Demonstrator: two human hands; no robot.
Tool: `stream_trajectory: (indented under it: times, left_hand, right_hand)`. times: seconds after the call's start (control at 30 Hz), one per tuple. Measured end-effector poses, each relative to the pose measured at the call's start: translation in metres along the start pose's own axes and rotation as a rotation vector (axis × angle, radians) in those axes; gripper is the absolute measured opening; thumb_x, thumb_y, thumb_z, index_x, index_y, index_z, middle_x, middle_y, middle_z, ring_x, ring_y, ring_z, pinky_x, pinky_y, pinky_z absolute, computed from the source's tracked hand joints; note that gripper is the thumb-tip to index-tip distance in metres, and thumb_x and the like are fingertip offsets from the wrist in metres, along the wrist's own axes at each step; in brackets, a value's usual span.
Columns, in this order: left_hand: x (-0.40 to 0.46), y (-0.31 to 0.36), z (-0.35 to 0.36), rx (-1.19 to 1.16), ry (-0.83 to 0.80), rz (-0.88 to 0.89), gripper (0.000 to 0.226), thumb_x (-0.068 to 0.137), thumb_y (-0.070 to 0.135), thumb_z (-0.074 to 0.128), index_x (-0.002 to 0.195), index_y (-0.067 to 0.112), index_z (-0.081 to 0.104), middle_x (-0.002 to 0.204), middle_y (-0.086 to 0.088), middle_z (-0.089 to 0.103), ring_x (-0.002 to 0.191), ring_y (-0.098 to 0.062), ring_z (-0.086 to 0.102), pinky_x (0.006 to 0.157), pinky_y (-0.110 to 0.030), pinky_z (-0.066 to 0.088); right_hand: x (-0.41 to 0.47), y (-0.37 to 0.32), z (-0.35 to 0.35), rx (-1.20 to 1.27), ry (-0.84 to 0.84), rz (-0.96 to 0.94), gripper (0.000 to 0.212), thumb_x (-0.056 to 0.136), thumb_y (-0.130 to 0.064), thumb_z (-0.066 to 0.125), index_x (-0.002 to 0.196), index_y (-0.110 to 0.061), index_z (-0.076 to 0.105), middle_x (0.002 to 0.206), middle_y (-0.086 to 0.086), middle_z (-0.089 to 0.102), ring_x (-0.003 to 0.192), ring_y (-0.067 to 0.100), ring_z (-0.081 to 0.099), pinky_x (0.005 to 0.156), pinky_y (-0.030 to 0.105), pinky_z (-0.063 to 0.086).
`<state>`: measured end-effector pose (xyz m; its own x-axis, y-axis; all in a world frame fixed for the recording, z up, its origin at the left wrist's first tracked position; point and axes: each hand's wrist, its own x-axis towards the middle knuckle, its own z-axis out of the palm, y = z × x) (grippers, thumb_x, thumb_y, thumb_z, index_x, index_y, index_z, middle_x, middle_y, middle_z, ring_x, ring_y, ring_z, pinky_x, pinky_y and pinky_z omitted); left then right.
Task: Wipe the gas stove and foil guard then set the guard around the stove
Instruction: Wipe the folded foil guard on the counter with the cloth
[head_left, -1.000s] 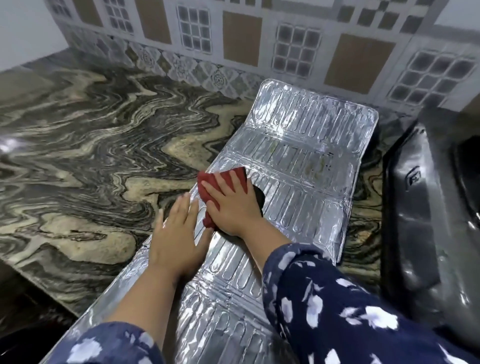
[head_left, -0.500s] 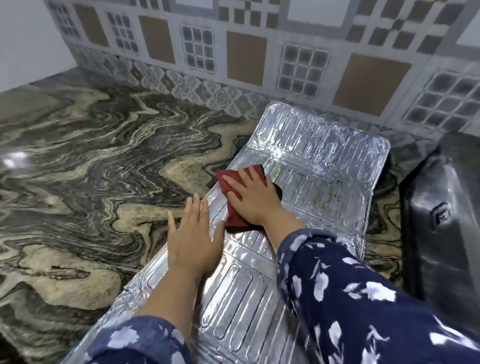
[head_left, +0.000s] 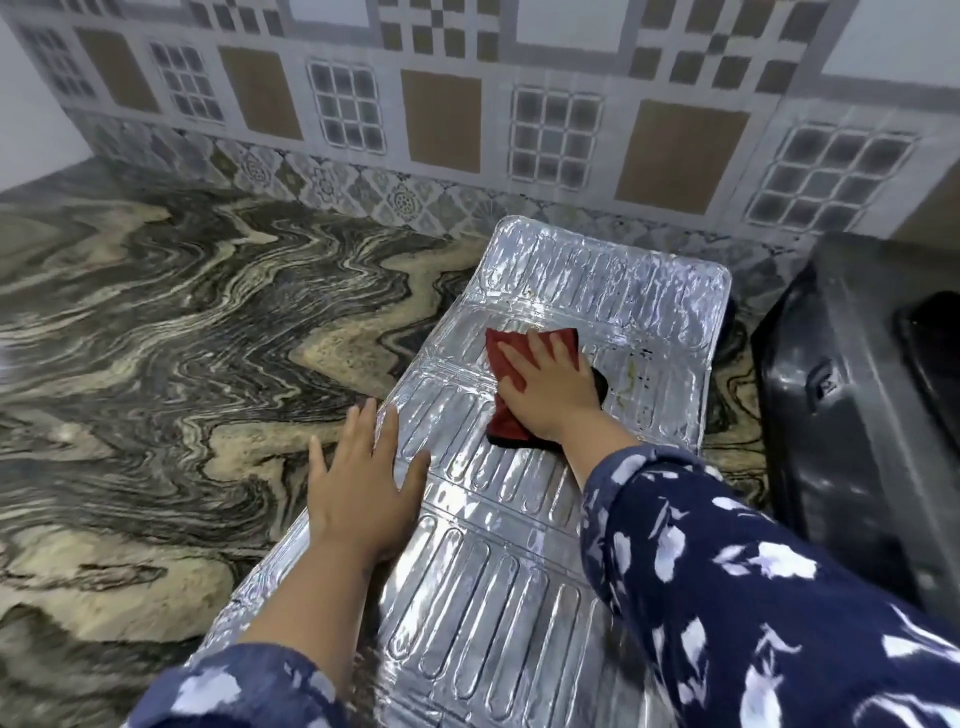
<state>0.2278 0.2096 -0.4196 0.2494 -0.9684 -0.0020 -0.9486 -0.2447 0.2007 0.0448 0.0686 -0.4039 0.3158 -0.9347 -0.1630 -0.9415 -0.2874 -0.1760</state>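
Observation:
The silver foil guard (head_left: 597, 291) lies flat and unfolded on the marbled countertop, running from the near edge toward the tiled wall. A red cloth (head_left: 511, 343) with a dark underside rests on its far half, and my right hand (head_left: 550, 395) presses flat on top of it. Brown and black specks mark the foil just right of the cloth. My left hand (head_left: 358, 478) lies flat, fingers spread, on the guard's left edge, partly over the counter. The black gas stove (head_left: 841, 415) sits at the right, cut off by the frame.
The swirled grey and beige countertop (head_left: 182, 364) stretches to the left. A patterned tiled wall (head_left: 441, 119) stands right behind the guard's far end. My blue floral sleeves cover the near part of the guard.
My right hand has pushed the red cloth farther along the guard toward the wall. My left hand stays flat on the left edge, now farther behind the cloth.

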Motion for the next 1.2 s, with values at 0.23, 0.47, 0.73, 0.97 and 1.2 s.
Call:
stream_trajectory:
  times: [0.23, 0.47, 0.73, 0.97, 1.2]
  left_hand:
    - [-0.036, -0.017, -0.015, 0.065, -0.024, 0.009, 0.072, 0.089, 0.058, 0.014, 0.151, 0.023, 0.004, 0.161, 0.0, -0.005, 0.148, -0.014, -0.009, 0.117, -0.054, -0.007]
    - [0.028, 0.026, -0.018, 0.054, -0.007, 0.18, 0.062, 0.096, 0.043, 0.018, 0.151, 0.017, 0.005, 0.161, -0.004, -0.005, 0.148, -0.017, -0.008, 0.116, -0.052, -0.008]
    - [0.061, 0.026, 0.005, 0.003, -0.035, 0.17, 0.065, 0.094, 0.047, 0.009, 0.151, 0.016, 0.005, 0.161, -0.002, -0.003, 0.148, -0.015, -0.004, 0.12, -0.046, -0.001]
    - [0.058, 0.028, 0.008, 0.002, 0.035, 0.145, 0.091, 0.076, 0.073, 0.0, 0.151, 0.022, -0.001, 0.16, 0.004, -0.007, 0.147, -0.01, -0.007, 0.121, -0.042, -0.004]
    - [0.058, 0.03, 0.008, 0.009, 0.036, 0.136, 0.099, 0.073, 0.084, 0.009, 0.151, 0.025, -0.003, 0.159, 0.007, -0.01, 0.147, -0.008, -0.009, 0.121, -0.042, -0.002]
  right_hand:
    - [-0.067, -0.026, 0.016, 0.013, 0.013, -0.071, 0.057, 0.093, -0.052, 0.02, 0.148, -0.041, 0.008, 0.161, -0.003, -0.009, 0.147, 0.024, -0.009, 0.118, 0.051, -0.006]
    - [-0.071, -0.02, 0.021, -0.028, 0.101, -0.141, 0.056, 0.092, -0.057, 0.018, 0.147, -0.044, 0.013, 0.161, 0.001, 0.002, 0.148, 0.024, -0.008, 0.117, 0.052, -0.01]
    - [-0.021, -0.028, 0.017, -0.002, 0.052, -0.11, 0.054, 0.095, -0.05, 0.013, 0.147, -0.043, 0.006, 0.161, 0.0, -0.003, 0.147, 0.025, -0.012, 0.117, 0.05, -0.013]
    - [0.073, -0.012, -0.003, -0.015, 0.073, -0.07, 0.057, 0.093, -0.053, 0.013, 0.148, -0.041, 0.006, 0.161, -0.001, -0.002, 0.148, 0.025, -0.008, 0.118, 0.051, -0.006]
    - [0.096, 0.051, -0.019, -0.006, 0.106, 0.176, 0.059, 0.092, -0.055, 0.013, 0.148, -0.039, 0.007, 0.161, 0.0, -0.003, 0.148, 0.027, -0.006, 0.118, 0.052, -0.003]
